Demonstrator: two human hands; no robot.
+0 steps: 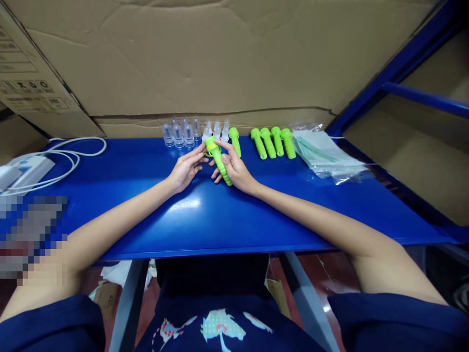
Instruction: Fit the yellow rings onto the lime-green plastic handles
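Over the middle of the blue table, a bright green ridged handle (219,159) with a wider collar is held at a tilt, collar up and to the left. My right hand (236,171) is wrapped round its shaft, with the index finger along the collar. My left hand (185,168) has its fingertips against the collar from the left; the other fingers are loosely curled. A yellow band (211,147) shows at the collar, partly hidden by the fingers. Just behind, another green handle (235,142) lies on the table beside small whitish translucent pieces (217,131).
Several clear plastic caps (178,134) stand at the back left of my hands. To the right lie several green handles (273,143) in a row and clear plastic bags (326,151). A white cable (75,156) and power strip (32,171) occupy the left. Cardboard (220,58) walls the back.
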